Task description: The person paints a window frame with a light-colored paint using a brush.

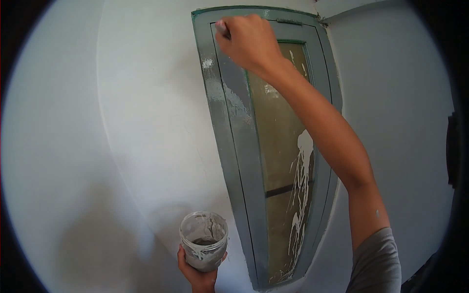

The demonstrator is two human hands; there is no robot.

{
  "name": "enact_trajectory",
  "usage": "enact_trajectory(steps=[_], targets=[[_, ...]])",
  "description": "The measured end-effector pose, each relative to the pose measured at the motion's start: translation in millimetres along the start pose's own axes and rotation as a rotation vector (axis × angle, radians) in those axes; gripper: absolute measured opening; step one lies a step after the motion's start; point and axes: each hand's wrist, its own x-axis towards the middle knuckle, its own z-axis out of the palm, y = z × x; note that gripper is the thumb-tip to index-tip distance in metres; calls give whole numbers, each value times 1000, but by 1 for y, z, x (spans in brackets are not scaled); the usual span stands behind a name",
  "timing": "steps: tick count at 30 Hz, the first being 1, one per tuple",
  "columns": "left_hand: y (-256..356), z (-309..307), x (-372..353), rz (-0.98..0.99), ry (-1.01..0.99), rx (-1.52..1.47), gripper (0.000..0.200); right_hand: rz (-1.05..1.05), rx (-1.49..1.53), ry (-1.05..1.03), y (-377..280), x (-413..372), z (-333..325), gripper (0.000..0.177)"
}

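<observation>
My left hand (pixel 198 278) grips a clear plastic jar (pixel 204 254) from below, low in the view. Grey paint (pixel 204 241) lies inside it, and its walls and rim are smeared. High up, my right hand (pixel 249 41) is closed in a fist at the upper left corner of a grey-painted frame (pixel 229 146). A small greyish bit of a held thing (pixel 223 30) shows at the fist's left edge; the rest is hidden behind the fingers. Shiny wet-looking grey patches (pixel 237 105) mark the frame below that hand.
Inside the frame is a brownish glass pane (pixel 273 146) with white paint splashes and drips (pixel 304 144) and a dark crossbar (pixel 281 190). A white wall (pixel 146 97) lies to the left, a greyish wall (pixel 391 97) to the right. A dark object (pixel 452 151) stands at the far right.
</observation>
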Motion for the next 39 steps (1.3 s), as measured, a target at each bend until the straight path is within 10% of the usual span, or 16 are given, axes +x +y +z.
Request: enact_trajectory(steps=[5,12,21,25,32,37,39], targets=[[-1,-9,3,36,18,25,60,377,916,88,64,11,4,18],[4,6,0,36,9,111,57,664,517,172,197,-27,-78,25],[1,1,9,-22,-46,50,58,182,-219,215,142,5,-58,26],[-1,2,3,3,2,63,60,27,-47,237,54,14,0,24],[-12,0,-10,103,139,44,59,424,523,10,24,12,17,17],[0,-1,3,112,30,101,57,752,1064,299,47,17,20,22],[1,-1,4,101,13,98,56,600,726,192,81,4,24,19]])
